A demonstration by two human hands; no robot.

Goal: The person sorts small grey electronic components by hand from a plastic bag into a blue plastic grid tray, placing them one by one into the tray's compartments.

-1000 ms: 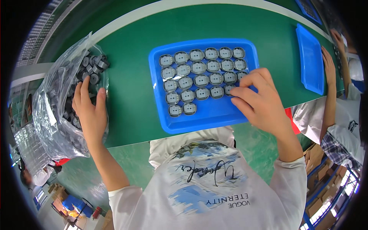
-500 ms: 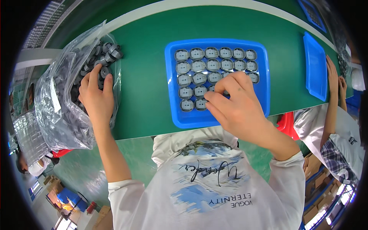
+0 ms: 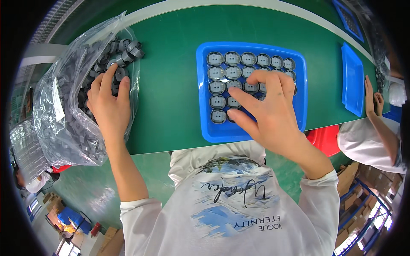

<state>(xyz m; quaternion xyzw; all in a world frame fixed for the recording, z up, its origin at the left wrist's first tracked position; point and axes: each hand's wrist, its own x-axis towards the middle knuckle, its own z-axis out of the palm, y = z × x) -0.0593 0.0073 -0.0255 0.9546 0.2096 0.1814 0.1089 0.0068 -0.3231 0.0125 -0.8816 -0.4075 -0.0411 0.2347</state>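
A blue tray [image 3: 205, 123] lies on the green table [image 3: 171, 77], filled with rows of small round grey parts [image 3: 226, 72]. My right hand [image 3: 267, 113] rests over the tray's lower right part, fingers spread and fingertips touching the grey parts there; it hides several of them. My left hand [image 3: 109, 104] reaches into a clear plastic bag [image 3: 64, 115] full of loose grey parts [image 3: 126, 49] at the left. Its fingers lie spread among those parts, and I cannot see whether it grips one.
A second, empty blue tray [image 3: 352, 79] lies at the right, next to another person's hands [image 3: 371, 96] and white sleeve. Another blue tray [image 3: 348, 19] sits at the far right corner. A red stool [image 3: 326, 138] shows below the table edge.
My right hand has slid left and down across the tray, now covering its lower middle. My left hand stays in the bag, shifted slightly within the pile of parts.
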